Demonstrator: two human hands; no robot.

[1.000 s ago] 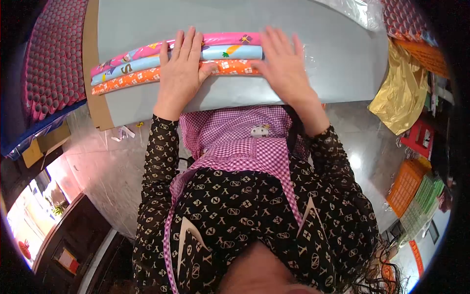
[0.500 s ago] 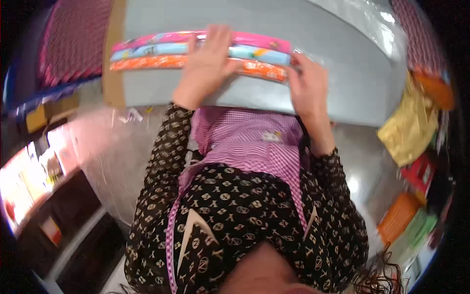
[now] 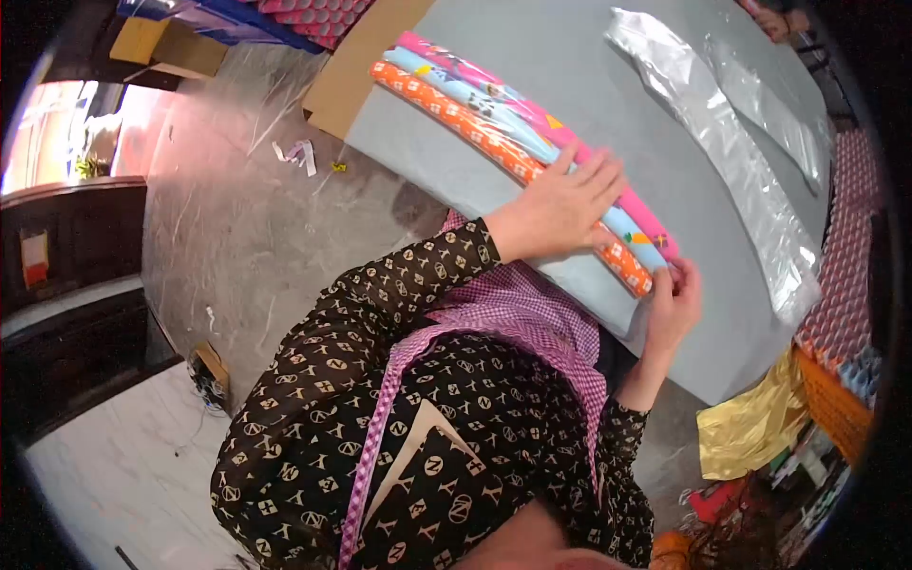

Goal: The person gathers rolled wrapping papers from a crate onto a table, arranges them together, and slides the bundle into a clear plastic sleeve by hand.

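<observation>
Three patterned rolls lie side by side on a grey tabletop (image 3: pixel 399 142), with a glossy clear covering over them. They are an orange roll (image 3: pixel 456 121) nearest my body, a light blue roll (image 3: pixel 456 88) in the middle and a pink roll (image 3: pixel 522 106) on the far side. My left hand (image 3: pixel 567 198) rests across all three, fingers stretched out flat over them. At their near right end is my right hand (image 3: pixel 674 302), its thumb and fingers pinched together by the roll tips. What sits between those fingertips is hidden.
Clear plastic sleeves (image 3: pixel 708 142) lie on the far right of the table. Brown cardboard (image 3: pixel 366 57) lines the left edge. Gold sheeting (image 3: pixel 750 418) and an orange basket (image 3: pixel 836 399) stand at lower right. Paper scraps (image 3: pixel 302 155) litter the floor.
The view has turned, so the rolls now slant down to the right. My left hand still lies over the rolls, and my right hand stays at their right end.
</observation>
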